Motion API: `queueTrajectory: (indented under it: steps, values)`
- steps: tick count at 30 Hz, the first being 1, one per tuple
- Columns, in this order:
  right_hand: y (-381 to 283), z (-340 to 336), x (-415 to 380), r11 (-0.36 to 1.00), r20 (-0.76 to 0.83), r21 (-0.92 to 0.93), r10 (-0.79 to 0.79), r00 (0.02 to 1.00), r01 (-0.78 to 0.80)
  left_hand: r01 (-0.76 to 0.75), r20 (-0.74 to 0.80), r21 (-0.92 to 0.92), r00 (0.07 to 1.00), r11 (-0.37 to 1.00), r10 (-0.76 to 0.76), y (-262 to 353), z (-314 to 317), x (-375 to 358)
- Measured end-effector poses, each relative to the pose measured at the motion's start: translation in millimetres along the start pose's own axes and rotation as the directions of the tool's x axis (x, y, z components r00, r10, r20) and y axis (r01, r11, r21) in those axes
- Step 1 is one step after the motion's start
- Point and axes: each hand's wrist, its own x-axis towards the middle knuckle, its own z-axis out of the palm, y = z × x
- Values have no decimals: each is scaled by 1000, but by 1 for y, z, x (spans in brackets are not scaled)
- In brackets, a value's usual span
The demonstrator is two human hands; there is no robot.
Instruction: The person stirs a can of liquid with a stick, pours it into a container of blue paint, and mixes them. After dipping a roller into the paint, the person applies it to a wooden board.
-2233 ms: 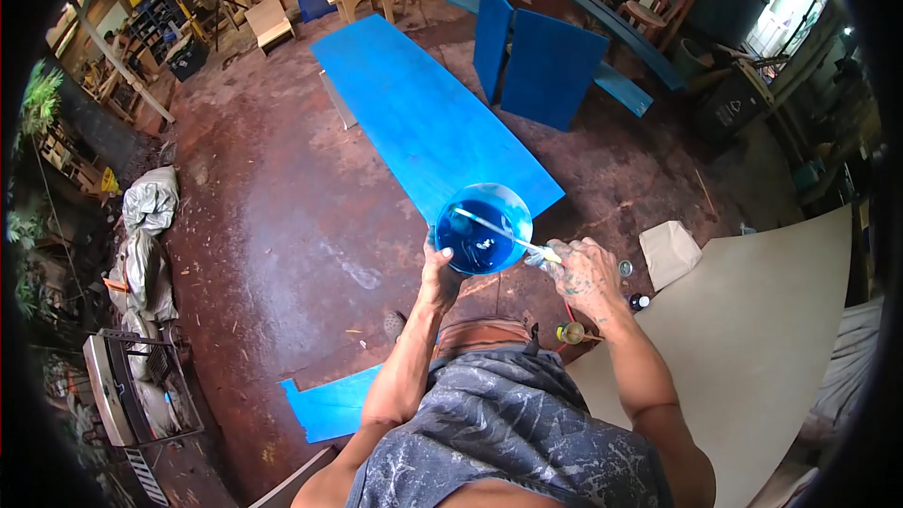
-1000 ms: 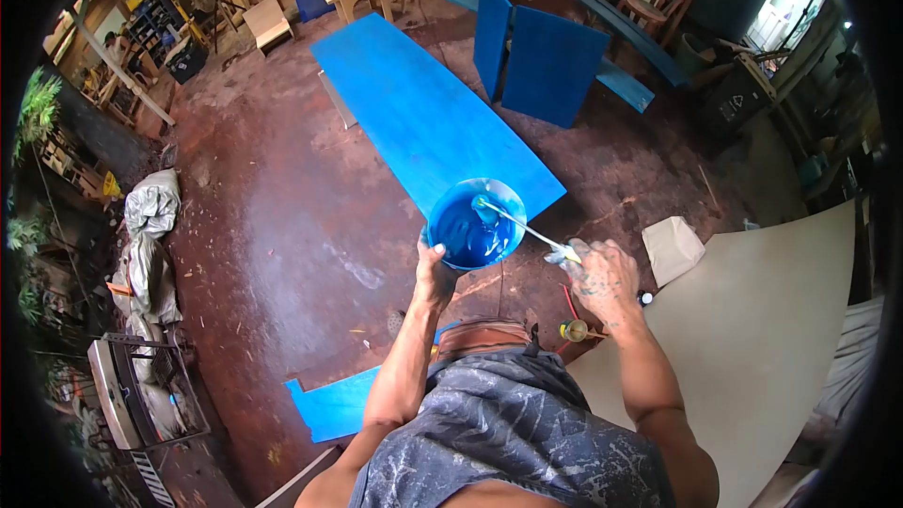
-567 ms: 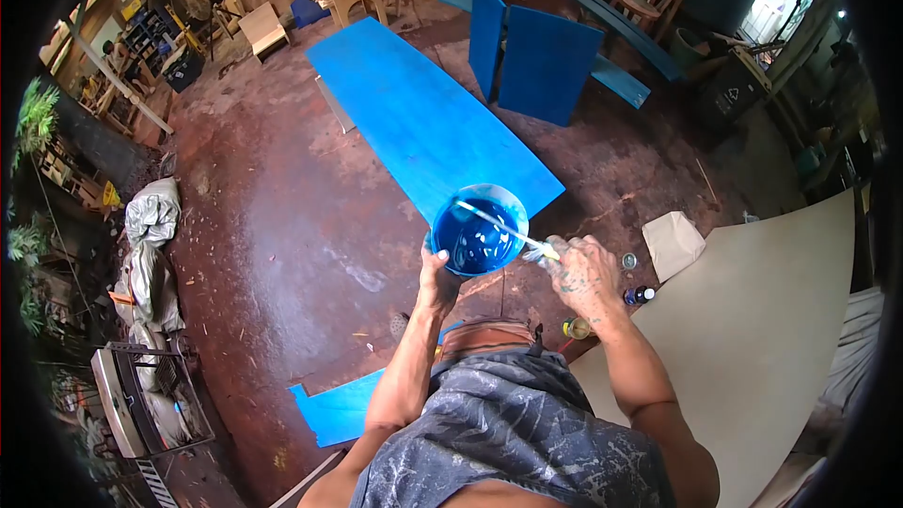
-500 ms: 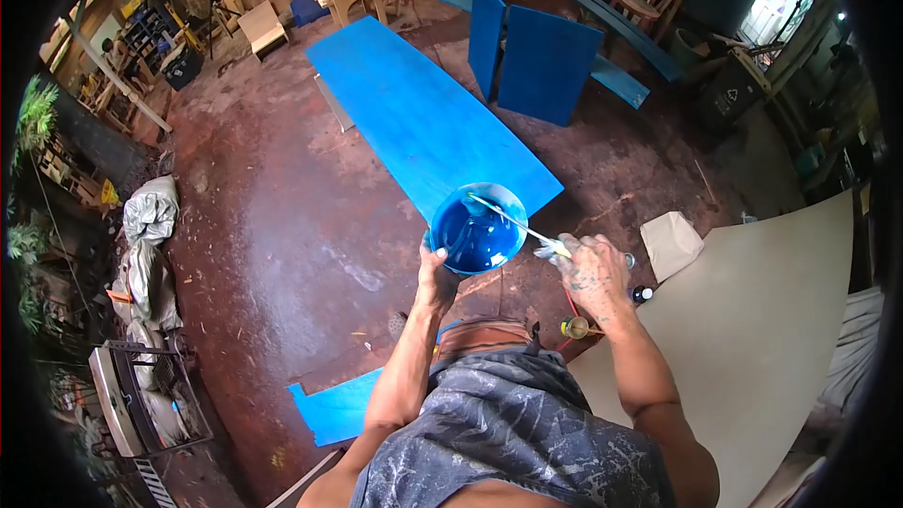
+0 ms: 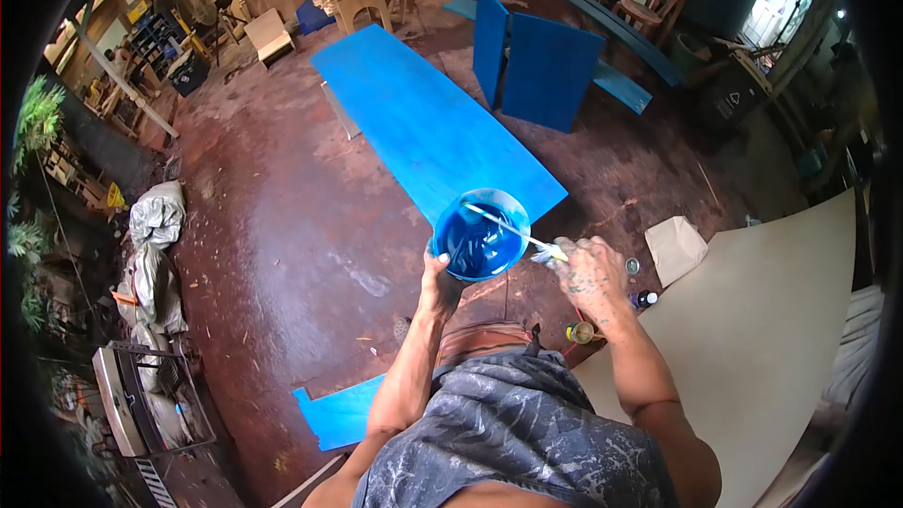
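A round bucket (image 5: 482,235) with blue paint inside is held up by my left hand (image 5: 440,284), its thumb over the near left rim. My right hand (image 5: 593,275), spotted with paint, is closed on a stick with a pale, thin shaft (image 5: 508,226). The stick's far end lies over the bucket's opening, near the paint. Just beyond the bucket, a long blue board (image 5: 433,118) stretches away, raised above the floor.
Upright blue panels (image 5: 552,71) stand beyond the board. At right are a cloth bag (image 5: 676,251), a dark bottle (image 5: 643,299), a small tin (image 5: 581,332) and a large pale sheet (image 5: 743,348). Another blue piece (image 5: 343,411) lies at lower left; silvery sacks (image 5: 157,214) line the left.
The bucket has shifted slightly down and right in view, with both hands. The stick's far end sits a little lower and further left against the bucket.
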Motion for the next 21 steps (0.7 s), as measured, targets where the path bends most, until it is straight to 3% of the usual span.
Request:
queueTrajectory:
  steps: [4,8,12,15,17,19,21]
  values:
    - [7,-32,-16,993,157,-116,11,988,7,5,-72,24,997,1000,-4,1,-9,-1]
    - [-3,-18,-25,989,185,27,-149,971,147,33,-80,6,996,999,-32,-8,-25,0]
    - [-16,7,1,995,121,64,-83,989,75,38,-26,-18,999,999,-39,1,-17,-5]
    - [-9,-2,7,1000,-12,-9,-20,1000,20,42,11,23,999,999,-43,5,-20,-3]
    - [2,-20,-2,998,45,-55,-2,999,5,44,-32,-15,998,999,-45,6,-20,0]
    - [-1,-41,-9,993,231,-119,29,973,-1,43,-45,-27,998,999,-44,6,-17,2]
    - [-3,-28,-16,996,189,-26,-76,979,82,54,-27,-3,998,999,-54,6,-13,5]
